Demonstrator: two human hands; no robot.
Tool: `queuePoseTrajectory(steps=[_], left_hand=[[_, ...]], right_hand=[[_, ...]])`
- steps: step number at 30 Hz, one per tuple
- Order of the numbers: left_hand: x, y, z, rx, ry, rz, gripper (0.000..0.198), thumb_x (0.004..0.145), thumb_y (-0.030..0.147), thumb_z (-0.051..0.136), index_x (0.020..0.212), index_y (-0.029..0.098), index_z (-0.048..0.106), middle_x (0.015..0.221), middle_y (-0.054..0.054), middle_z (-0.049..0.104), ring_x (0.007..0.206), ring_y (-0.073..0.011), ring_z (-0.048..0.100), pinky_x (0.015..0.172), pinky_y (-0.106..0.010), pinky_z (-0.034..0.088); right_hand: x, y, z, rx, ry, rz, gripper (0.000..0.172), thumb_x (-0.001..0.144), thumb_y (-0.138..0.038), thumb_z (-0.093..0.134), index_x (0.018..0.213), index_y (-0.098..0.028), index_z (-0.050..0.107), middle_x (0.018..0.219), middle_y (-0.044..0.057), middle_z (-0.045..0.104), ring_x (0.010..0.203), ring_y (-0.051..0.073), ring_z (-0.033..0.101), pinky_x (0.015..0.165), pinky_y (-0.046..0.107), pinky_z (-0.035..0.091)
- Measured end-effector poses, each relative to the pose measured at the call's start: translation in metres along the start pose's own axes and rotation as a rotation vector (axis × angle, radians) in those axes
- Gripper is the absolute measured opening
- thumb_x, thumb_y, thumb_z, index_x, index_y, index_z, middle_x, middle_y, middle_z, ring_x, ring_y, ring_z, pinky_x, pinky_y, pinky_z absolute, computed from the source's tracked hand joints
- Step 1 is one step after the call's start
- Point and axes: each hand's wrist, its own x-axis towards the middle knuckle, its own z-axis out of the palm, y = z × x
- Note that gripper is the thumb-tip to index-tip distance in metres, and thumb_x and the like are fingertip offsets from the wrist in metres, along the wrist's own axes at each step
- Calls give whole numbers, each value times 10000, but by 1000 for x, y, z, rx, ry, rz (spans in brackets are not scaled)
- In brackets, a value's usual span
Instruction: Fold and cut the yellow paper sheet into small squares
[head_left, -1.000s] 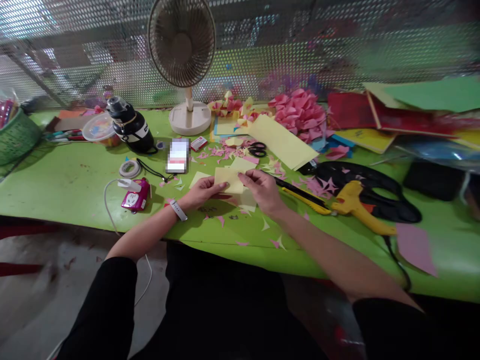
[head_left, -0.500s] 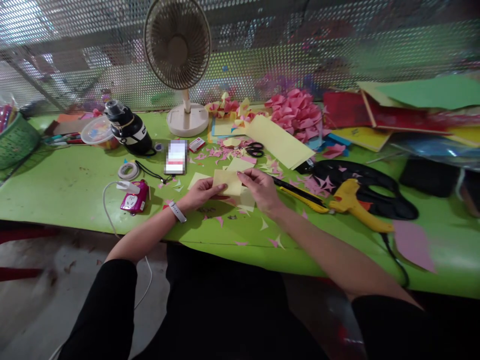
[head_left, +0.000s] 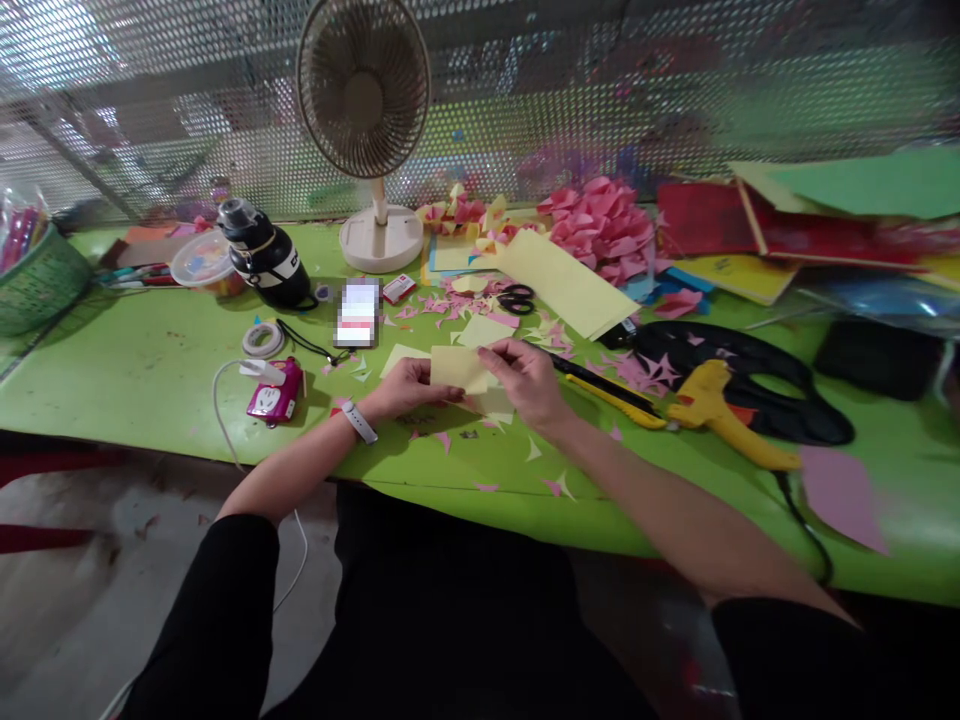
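Observation:
A small piece of yellow paper (head_left: 457,369) is held up between my two hands, just above the green table (head_left: 180,365). My left hand (head_left: 415,387) pinches its left lower edge, fingers beneath. At the top right corner, my right hand (head_left: 525,376) grips it between thumb and fingers. More pale yellow paper pieces (head_left: 487,330) lie behind and under it. Pink and yellow scraps surround the hands. Black scissors (head_left: 517,298) rest beyond them, and a long yellow sheet (head_left: 566,285) lies behind my right hand.
A yellow-handled cutter (head_left: 615,400) and a yellow glue gun (head_left: 705,410) lie to the right. Pink paper pieces (head_left: 600,230) are heaped at the back. A fan (head_left: 380,240), black bottle (head_left: 266,258), phone (head_left: 358,312), tape roll (head_left: 262,340) and pink power socket (head_left: 275,393) stand leftward.
My left thumb has shifted from on top of the yellow paper to its lower edge. Both hands still hold the paper. The whole view has shifted slightly.

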Motion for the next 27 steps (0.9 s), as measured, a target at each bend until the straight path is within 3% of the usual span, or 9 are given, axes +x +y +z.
queuePoseTrajectory(steps=[5,9,11,18,22,27], left_hand=[[0,0,1,-44,33,55,563,544,453,1036,899,95,787,871,-83,812,747,-154,747,775,-303,611],[3,-3,-2,-111,112,94,573,552,425,1038,938,90,777,898,-85,815,766,-159,763,842,-332,626],[5,-5,-4,-128,134,83,558,562,384,1041,950,89,767,912,-86,816,767,-153,765,862,-342,631],[7,-6,-7,-155,155,75,476,620,311,1028,933,81,753,886,-81,807,786,-160,771,898,-365,640],[5,-3,-7,-133,157,54,523,610,290,1034,1000,89,749,936,-100,814,824,-189,782,870,-373,647],[4,-1,-7,-124,134,56,550,617,280,1034,1030,89,725,930,-106,820,765,-186,788,764,-323,656]], right_hand=[[1,2,-2,21,4,24,492,797,-760,783,801,-281,671,736,3,622,645,169,555,579,336,526],[1,4,-2,-8,-236,146,525,741,-778,822,760,-276,671,724,36,679,621,194,632,551,388,589],[0,4,-1,-19,-292,163,538,740,-783,818,737,-262,679,743,62,720,634,210,669,534,397,597],[0,-4,-6,-47,-257,147,505,793,-751,789,746,-255,700,697,30,685,549,140,559,445,304,470],[1,-3,-8,-68,-265,119,496,827,-749,759,783,-260,693,703,29,670,537,135,503,437,305,410],[-2,0,-6,-97,-275,89,511,850,-758,732,816,-250,688,732,29,666,572,143,529,471,309,445]])
